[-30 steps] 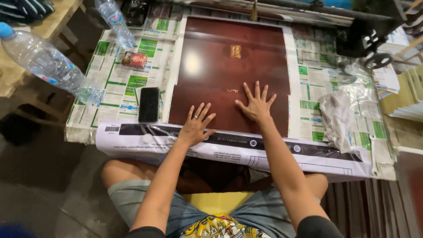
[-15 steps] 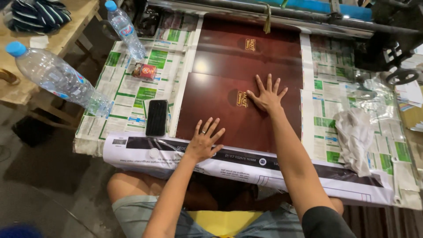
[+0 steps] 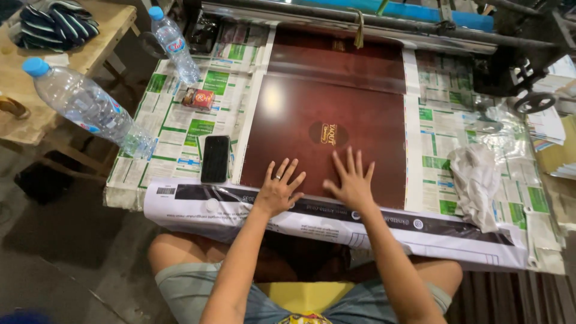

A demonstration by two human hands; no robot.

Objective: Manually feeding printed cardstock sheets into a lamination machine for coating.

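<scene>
Since the earlier frame, our right hand (image 3: 354, 183) has slid back beside our left hand (image 3: 279, 189); both hands lie flat, fingers spread, gripping nothing, at six o'clock on the dark red sheet (image 3: 327, 120). Uneven pressure could skew it toward the black phone (image 3: 215, 158) at nine o'clock.

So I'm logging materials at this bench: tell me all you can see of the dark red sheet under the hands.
The dark red sheet is large, glossy and dark maroon, like coated board, with a small gold emblem near its middle and a lamp glare at left. It lies flat on the newspaper-covered table, its far end under a machine bar. The left hand and right hand press flat on its near edge, fingers spread.
</scene>
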